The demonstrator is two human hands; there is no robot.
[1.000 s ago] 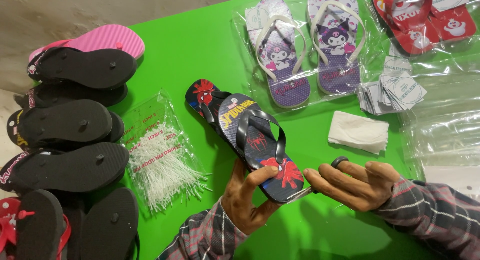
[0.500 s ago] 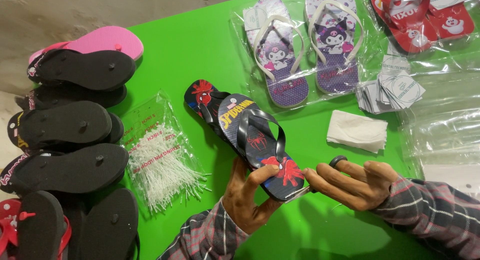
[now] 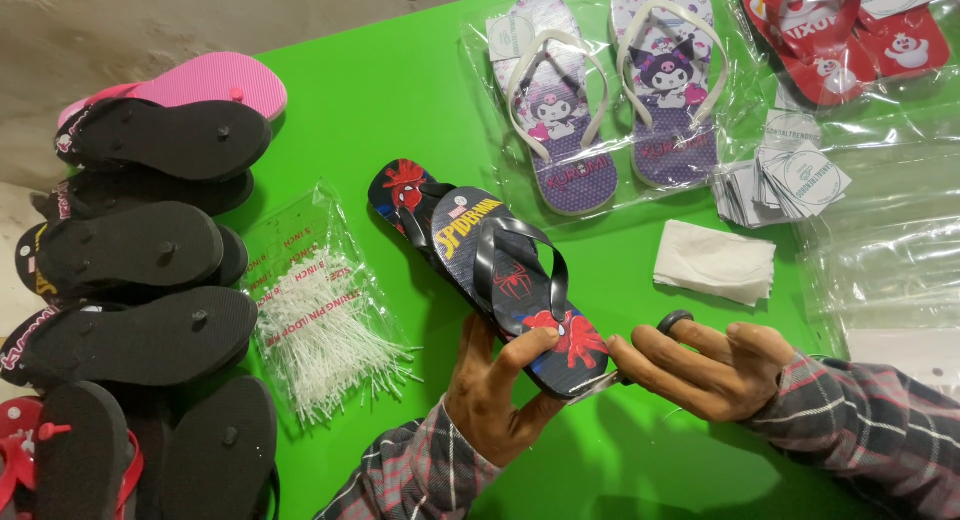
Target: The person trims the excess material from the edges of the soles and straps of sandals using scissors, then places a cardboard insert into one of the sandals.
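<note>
My left hand (image 3: 500, 390) grips the heel end of a pair of dark blue flip-flops (image 3: 500, 270) with red cartoon prints and black straps, held stacked and tilted above the green table (image 3: 400, 90). My right hand (image 3: 705, 365) is at the same heel end, its fingertips touching the sole's edge. It holds a small black tool (image 3: 675, 322) between thumb and fingers. Both sleeves are plaid.
Black-soled flip-flops (image 3: 140, 260) and a pink one are stacked at the left. A clear bag of white plastic tag pins (image 3: 320, 325) lies beside them. Bagged purple (image 3: 610, 100) and red (image 3: 850, 30) flip-flops, round paper tags (image 3: 790, 175), a white cloth (image 3: 712, 260) and clear bags lie at the right.
My left thumb has shifted a little along the flip-flop's heel. Otherwise both hands and the pair stay in place.
</note>
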